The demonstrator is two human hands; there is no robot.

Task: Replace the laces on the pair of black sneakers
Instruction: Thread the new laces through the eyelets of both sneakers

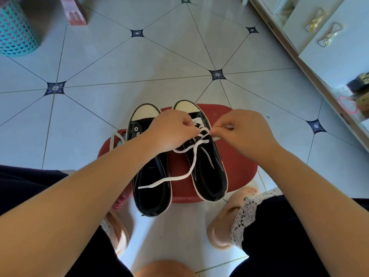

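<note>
A: While both hands work over the red stool (241,172), where do the shoes sit?

B: Two black canvas sneakers with cream rubber toe caps and white stitching stand side by side on the stool's smooth, rounded plastic top, toes toward its far edge. The left sneaker (151,196) overhangs the near edge at the heel, and its metal-ringed eyelets are bare. The right sneaker (207,176) has its heel at the near edge.

A: Lace?

B: A flat white woven lace (190,170) is crossed through the front eyelets of the right sneaker. One long free end trails across onto the left sneaker's opening. A shorter strand lies over the right one's opening.

A: Hands?

B: Left hand (169,130): fingers curled tight, pinching the lace above the right sneaker's eyelets. Right hand (245,130): fingers curled, thumb and forefinger pinching a strand at that shoe's outer side.

A: Anything else by the stool?

B: A second white lace (114,139) is draped at the stool's left rim. A glossy pale tiled floor (139,66) lies beneath. A teal lattice basket (16,31) stands well beyond the stool, to the left.
</note>
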